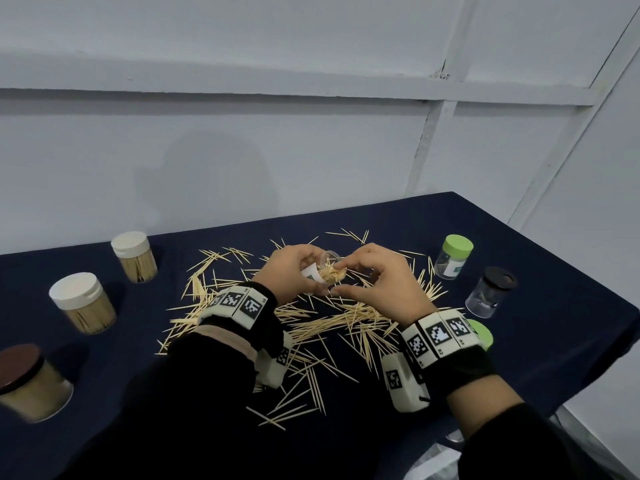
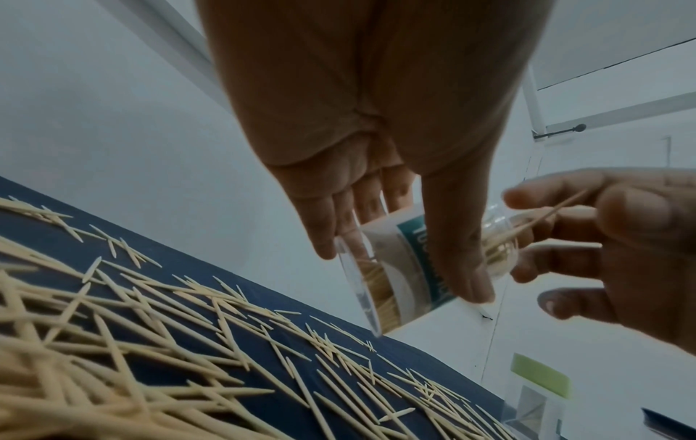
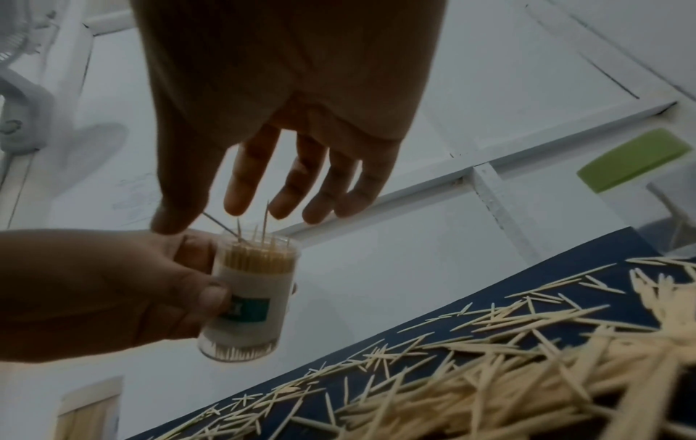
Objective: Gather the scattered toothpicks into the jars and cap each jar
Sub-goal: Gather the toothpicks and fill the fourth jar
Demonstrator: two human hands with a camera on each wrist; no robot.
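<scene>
Scattered toothpicks (image 1: 332,323) lie in a heap on the dark blue tablecloth (image 1: 415,223). My left hand (image 1: 311,271) grips an uncapped clear jar (image 1: 323,275) above the heap, its mouth tilted toward my right hand. The jar (image 3: 252,285) is packed with toothpicks, and a few stick out of its mouth. In the left wrist view my thumb and fingers wrap the labelled jar (image 2: 410,285). My right hand (image 1: 341,275) is at the jar mouth and pinches a toothpick (image 2: 542,220) between thumb and fingers.
Two white-capped jars (image 1: 135,256) (image 1: 83,303) and a brown-lidded jar (image 1: 27,382), all full, stand at the left. A green-capped jar (image 1: 453,258), a black-capped jar (image 1: 491,292) and a loose green lid (image 1: 483,332) sit at the right, near the table edge.
</scene>
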